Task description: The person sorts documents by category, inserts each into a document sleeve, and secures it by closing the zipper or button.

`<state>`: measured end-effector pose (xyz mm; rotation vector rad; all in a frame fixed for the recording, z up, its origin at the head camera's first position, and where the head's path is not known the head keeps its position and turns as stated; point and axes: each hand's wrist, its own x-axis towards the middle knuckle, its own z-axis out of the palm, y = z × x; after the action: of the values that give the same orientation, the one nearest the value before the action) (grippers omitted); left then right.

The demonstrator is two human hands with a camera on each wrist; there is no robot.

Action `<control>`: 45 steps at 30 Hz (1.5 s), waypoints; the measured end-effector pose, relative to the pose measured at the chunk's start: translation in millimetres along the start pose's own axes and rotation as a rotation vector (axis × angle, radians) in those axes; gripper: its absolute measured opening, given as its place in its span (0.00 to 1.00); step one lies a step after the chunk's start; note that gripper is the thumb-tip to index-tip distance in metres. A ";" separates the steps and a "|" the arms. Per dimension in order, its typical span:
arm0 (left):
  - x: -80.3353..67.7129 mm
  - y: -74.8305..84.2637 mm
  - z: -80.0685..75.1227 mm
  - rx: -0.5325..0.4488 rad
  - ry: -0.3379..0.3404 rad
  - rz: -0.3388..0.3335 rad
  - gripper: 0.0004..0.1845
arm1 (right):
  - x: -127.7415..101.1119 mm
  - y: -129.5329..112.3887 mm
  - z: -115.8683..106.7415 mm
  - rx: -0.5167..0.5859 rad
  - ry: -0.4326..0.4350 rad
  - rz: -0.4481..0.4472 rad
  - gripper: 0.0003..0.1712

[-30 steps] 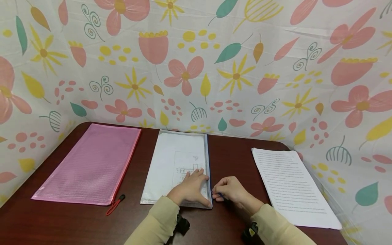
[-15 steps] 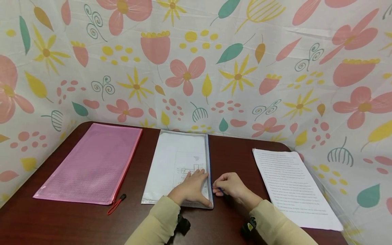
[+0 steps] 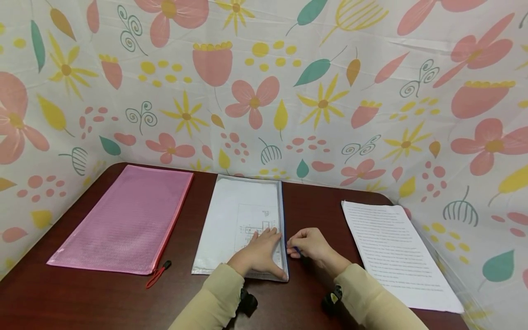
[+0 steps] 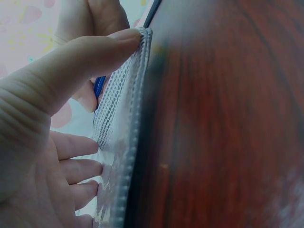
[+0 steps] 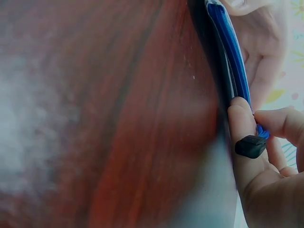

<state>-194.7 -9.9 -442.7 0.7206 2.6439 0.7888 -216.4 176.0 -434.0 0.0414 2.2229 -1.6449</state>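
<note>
Press the clear pouch [image 3: 241, 192] under the spread left hand [image 3: 260, 254], without gripping, and draw evenly along its blue zipper [image 5: 232, 52] the cord [image 5: 262, 132] pinched in the right hand [image 3: 312, 245] just beside, with slider probably hidden.

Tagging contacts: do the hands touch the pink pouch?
No, the left hand rests on the clear pouch; the right hand pinches its blue cord.

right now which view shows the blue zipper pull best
The right wrist view: the blue zipper pull is close, its black tip and blue cord visible. The head view shows it small, partly hidden; left wrist, only a blue piece, perhaps its cord.
</note>
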 end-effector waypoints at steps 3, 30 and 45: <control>0.2 -0.1 0.0 -0.002 0.002 -0.001 0.61 | 3.0 -0.6 -0.5 0.000 0.003 0.003 0.11; 0.7 0.6 0.9 0.028 0.006 0.000 0.61 | 30.8 -9.9 -0.3 -0.025 0.114 0.028 0.09; -0.8 9.2 5.8 0.049 -0.019 0.013 0.62 | 38.1 -9.0 -10.0 -0.044 0.152 0.016 0.10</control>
<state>-188.2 -1.2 -441.9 0.7548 2.6525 0.7185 -256.8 175.0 -435.2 0.1779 2.3635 -1.6334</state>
